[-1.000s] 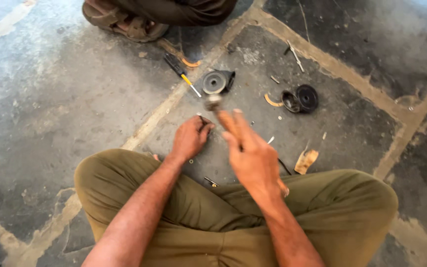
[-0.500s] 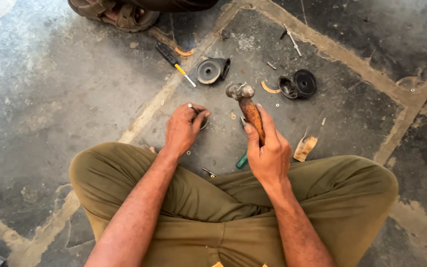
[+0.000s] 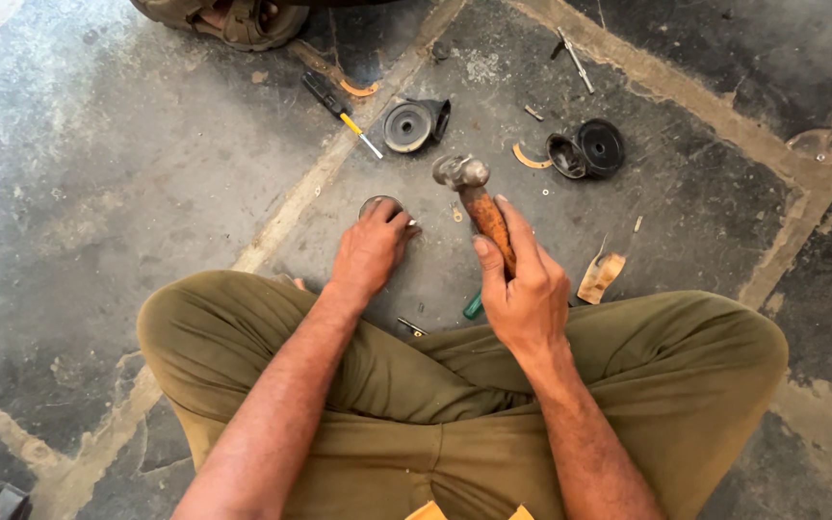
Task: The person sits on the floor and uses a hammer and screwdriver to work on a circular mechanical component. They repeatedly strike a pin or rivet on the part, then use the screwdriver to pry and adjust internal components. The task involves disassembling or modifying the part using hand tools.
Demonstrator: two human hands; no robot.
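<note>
Hammer (image 3: pixel 479 207) gripped in right hand (image 3: pixel 524 289), raised beside small round metal part (image 3: pixel 380 205) pinned by left hand (image 3: pixel 370 252); fingers (image 3: pixel 399 223) likely struck if swing strays.

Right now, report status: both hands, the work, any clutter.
Right hand gripping hammer, head raised. Left hand pinning small round metal part to floor. Screwdriver, black round parts lie beyond, apart.
</note>
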